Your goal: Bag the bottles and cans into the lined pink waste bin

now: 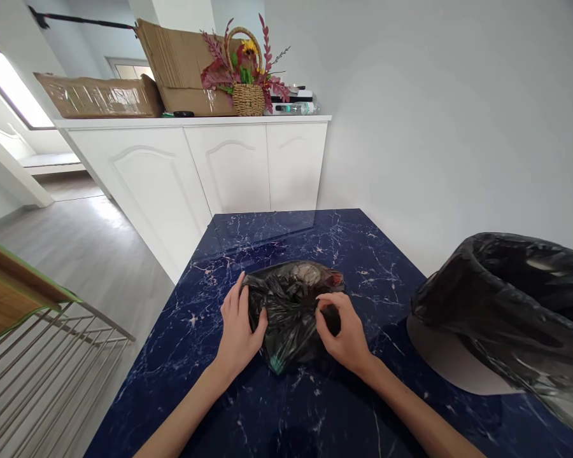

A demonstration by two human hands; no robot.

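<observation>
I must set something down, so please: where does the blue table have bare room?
Bare tabletop lies between the black bag and the white cabinet, and from the left hand to the table's left edge. The middle is crowded with the bag, left hand and right hand; the right side, with the lined bin.

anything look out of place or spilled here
Nothing looks spilled around the black bag. A bottle lies on its side on the white cabinet, slightly odd since bottles usually stand upright.
</observation>
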